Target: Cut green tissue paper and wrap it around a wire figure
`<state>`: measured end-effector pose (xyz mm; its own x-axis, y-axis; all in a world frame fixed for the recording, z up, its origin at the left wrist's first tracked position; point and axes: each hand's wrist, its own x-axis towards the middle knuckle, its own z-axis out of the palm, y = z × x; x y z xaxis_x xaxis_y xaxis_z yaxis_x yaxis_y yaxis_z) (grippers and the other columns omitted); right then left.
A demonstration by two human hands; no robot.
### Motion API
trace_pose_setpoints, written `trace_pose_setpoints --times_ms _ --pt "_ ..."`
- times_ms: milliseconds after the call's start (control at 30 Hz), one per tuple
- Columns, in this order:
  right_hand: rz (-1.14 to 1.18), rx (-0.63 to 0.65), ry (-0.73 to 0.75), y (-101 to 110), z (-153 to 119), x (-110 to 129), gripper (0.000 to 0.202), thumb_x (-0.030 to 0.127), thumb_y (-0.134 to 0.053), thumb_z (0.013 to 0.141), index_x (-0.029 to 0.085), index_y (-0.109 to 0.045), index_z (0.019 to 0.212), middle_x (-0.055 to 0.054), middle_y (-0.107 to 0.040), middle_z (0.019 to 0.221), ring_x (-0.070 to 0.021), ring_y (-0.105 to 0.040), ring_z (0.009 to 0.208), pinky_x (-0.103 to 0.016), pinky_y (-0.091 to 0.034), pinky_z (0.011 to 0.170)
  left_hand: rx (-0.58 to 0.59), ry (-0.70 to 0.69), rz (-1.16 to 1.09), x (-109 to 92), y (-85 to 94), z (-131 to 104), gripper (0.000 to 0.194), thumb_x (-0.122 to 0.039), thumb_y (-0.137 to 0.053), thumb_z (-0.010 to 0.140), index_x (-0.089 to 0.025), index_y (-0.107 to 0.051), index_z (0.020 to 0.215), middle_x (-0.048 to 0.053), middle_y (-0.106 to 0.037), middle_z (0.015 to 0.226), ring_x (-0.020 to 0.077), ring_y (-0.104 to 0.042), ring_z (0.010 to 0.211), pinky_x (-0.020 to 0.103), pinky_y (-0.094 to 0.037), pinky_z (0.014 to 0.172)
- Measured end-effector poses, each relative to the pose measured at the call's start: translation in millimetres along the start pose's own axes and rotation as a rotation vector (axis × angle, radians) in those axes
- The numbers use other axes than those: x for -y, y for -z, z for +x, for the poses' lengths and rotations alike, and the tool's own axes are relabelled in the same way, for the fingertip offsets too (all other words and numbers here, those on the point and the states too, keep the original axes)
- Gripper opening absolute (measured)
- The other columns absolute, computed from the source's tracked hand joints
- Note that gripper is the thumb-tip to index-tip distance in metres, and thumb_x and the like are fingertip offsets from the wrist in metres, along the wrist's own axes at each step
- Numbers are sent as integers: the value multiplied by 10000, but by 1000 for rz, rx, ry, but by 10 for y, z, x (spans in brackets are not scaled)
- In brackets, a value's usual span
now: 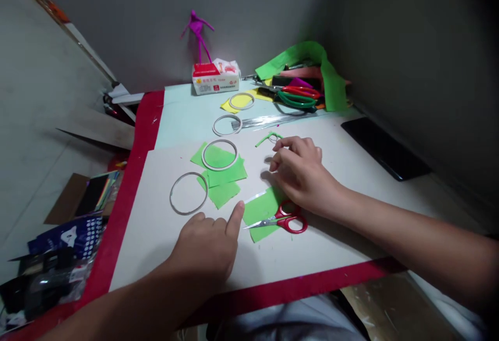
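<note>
My left hand (208, 245) is low over the white board, its fingers bent down and its thumb held apart; no object shows in it, though the fingertips are hidden. My right hand (302, 172) is loosely curled with a gap between thumb and forefinger, and nothing is visible there. Just beyond it lies a green-wrapped wire piece (268, 138) with a small loop, partly covered by the fingers. Red-handled scissors (273, 221) lie between the hands, blades pointing left, on a green paper strip (259, 210). Green paper pieces (224, 177) lie farther left.
Thin tape rolls (171, 203) lie at left and toward the back. Behind them are silver wires (268, 120), green-handled pliers (297, 100), a green strip (333, 83) and a small box (216, 85) with a purple figure (196, 26). A black phone (384, 146) lies right.
</note>
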<state>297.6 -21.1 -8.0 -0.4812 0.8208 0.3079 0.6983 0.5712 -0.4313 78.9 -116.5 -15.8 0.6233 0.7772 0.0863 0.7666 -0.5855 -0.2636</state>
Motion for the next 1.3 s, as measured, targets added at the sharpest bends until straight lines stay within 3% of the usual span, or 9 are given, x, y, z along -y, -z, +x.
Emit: trace_pose_setpoints --times_ms 200,367,600,733,833,900,1000,1133,1300 --pt "155 173 310 158 178 333 248 70 -533 787 178 -600 1000 -82 -565 1013 -215 -461 979 -360 -359 846 -11 19 -66 -6 43 -8 480 -84 -479 744 -58 -616 1203 45 -650 572 216 -602 483 406 -501 585" --pt "-3 341 624 -201 564 782 173 224 -567 829 192 -661 971 -95 -603 1023 -250 -442 974 -381 -315 788 -109 65 -147 -16 69 16 210 -71 -501 714 -144 -695 742 101 -687 646 262 -643 588 398 -503 586" --pt "-29 368 721 -508 851 1012 36 147 -583 792 172 -592 768 -78 -642 913 -237 -455 934 -388 -299 776 -179 63 -123 25 13 -12 199 -88 -510 745 -153 -697 773 82 -676 591 237 -624 513 356 -477 514" --pt "397 268 457 -188 753 1002 39 144 -535 844 182 -529 838 -28 -639 854 -177 -517 891 -368 -335 870 -225 61 -112 40 1 -15 199 -86 -528 735 -149 -700 813 74 -675 602 233 -629 529 341 -472 506" --pt "647 241 250 135 534 901 108 251 -383 960 180 -463 952 -11 -615 767 -129 -570 746 -292 -432 729 -267 63 -119 41 32 -15 233 -83 -526 739 -145 -697 885 57 -668 592 221 -617 510 347 -472 520" --pt "1122 279 -69 308 354 761 146 298 -512 917 163 -503 974 -1 -608 714 -121 -580 698 -277 -443 708 -283 64 -114 43 59 -19 249 -82 -512 764 -135 -689 931 50 -665 598 210 -621 523 345 -470 545" --pt "1443 265 -340 461 96 495 257 279 -683 812 147 -588 1011 -28 -665 772 -112 -609 714 -248 -449 705 -322 53 -80 48 83 -27 310 -81 -476 801 -116 -665 1045 34 -644 585 190 -604 512 327 -436 538" --pt "1562 192 -477 519 -221 237 346 146 -788 679 148 -654 998 -53 -697 922 -118 -645 820 -223 -477 756 -355 33 -31 58 85 -28 350 -85 -454 833 -105 -638 1132 13 -613 554 168 -577 496 312 -391 539" --pt "1533 54 -549 576 -596 129 280 201 -774 716 158 -677 975 -52 -689 888 -110 -642 752 -204 -487 668 -370 34 29 79 137 -7 315 -103 -467 851 -102 -663 1097 17 -631 565 168 -583 518 318 -381 557"
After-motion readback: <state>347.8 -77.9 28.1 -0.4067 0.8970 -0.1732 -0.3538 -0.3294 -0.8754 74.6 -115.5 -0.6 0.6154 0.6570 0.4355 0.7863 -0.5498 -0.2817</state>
